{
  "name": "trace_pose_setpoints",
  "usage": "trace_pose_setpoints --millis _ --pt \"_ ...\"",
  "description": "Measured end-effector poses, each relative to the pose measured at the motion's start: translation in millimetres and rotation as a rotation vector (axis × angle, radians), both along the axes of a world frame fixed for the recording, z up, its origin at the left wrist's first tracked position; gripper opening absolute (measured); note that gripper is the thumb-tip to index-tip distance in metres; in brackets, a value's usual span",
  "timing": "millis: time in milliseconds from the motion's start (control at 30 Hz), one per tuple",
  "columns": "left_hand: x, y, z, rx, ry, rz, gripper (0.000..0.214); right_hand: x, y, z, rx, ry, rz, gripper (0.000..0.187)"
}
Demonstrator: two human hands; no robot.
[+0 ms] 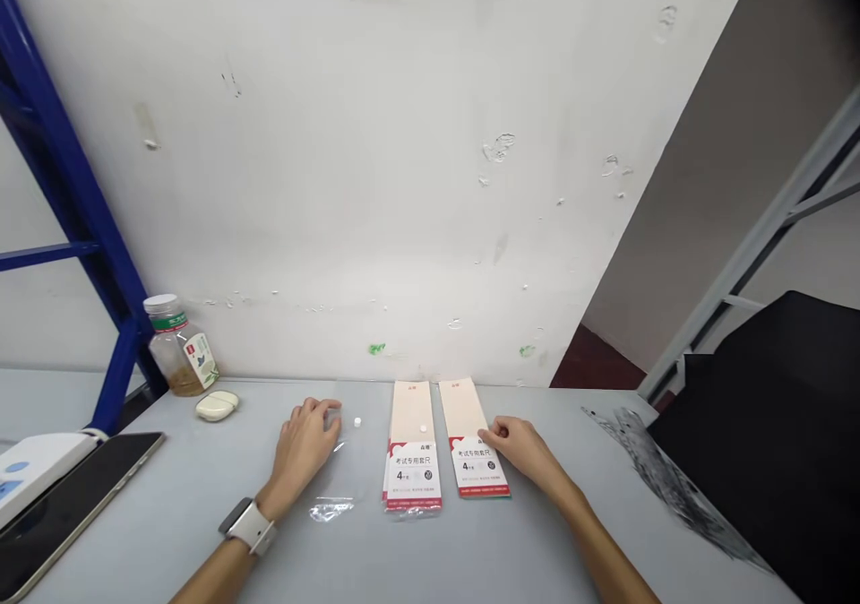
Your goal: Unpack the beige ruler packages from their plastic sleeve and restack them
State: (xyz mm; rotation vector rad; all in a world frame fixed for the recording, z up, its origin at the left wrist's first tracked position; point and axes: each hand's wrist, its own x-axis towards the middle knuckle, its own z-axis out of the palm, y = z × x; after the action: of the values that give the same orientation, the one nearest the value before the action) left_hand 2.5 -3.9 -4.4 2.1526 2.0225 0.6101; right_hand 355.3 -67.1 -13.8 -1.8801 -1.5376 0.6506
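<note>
My left hand [305, 441] lies at the left edge of a clear plastic bag [348, 465], thumb and index finger apart. A small white button [357, 422] shows on this bag. In the middle, a packaged ruler set [413, 474] with a cream top and a red and white label lies in clear plastic, with another white button [423, 428] on it. My right hand [522, 447] has its thumb on the right edge of a second ruler set [478, 468], its other fingers curled beside it; their tips are partly hidden.
At the back left stand a clear bottle [181, 349] and a cream mouse-shaped case [217, 405]. A phone [73, 505] and a white device [40, 470] lie at the left edge. A white wall [376, 183] closes off the back. A black object [772, 443] covers the right side.
</note>
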Motion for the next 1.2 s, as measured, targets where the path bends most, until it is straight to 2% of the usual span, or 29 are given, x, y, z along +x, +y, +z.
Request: trace_pose_setpoints --millis 133,267,333,467,533,600,767,867,1000,1100,1200 --pt "0 -1 -6.6 0.017 0.043 -0.015 0.033 -2 -3 2.9 0.055 -0.120 -0.021 0.030" --pt "5 -4 -8.0 0.160 0.045 -0.035 0.031 -14 -5 7.7 0.166 -0.218 -0.029 0.019" --pt "12 -9 -5.3 0.219 0.011 -0.135 0.029 -26 -7 9.4 0.256 -0.266 0.015 0.015" --pt "33 -30 3.7 0.175 -0.007 -0.523 0.026 -56 -15 9.3 0.295 -0.263 0.135 0.019" --pt "43 -42 7.6 0.140 0.023 -0.628 0.024 -68 -18 7.9 0.291 -0.258 0.189 0.019" --pt "49 -49 9.8 0.110 0.054 -0.670 0.024 -76 -19 6.6 0.264 -0.241 0.223 0.019" --pt "51 -50 6.6 0.056 0.026 -0.697 0.023 -81 -16 5.9 0.179 -0.069 0.206 0.013" --pt "50 -46 2.0 0.030 -0.098 -0.638 0.023 -78 -11 6.0 0.129 0.103 0.169 0.010" --pt "51 -39 1.2 -0.057 -0.466 -0.504 0.019 -74 -7 6.4 0.095 0.327 0.162 0.010" --pt "52 -36 5.0 -0.263 -0.795 -0.484 0.024 -73 -9 8.1 0.072 0.410 0.202 0.012" --pt "54 -38 9.6 -0.426 -0.990 -0.483 0.036 -74 -11 9.1 0.029 0.447 0.221 0.018"
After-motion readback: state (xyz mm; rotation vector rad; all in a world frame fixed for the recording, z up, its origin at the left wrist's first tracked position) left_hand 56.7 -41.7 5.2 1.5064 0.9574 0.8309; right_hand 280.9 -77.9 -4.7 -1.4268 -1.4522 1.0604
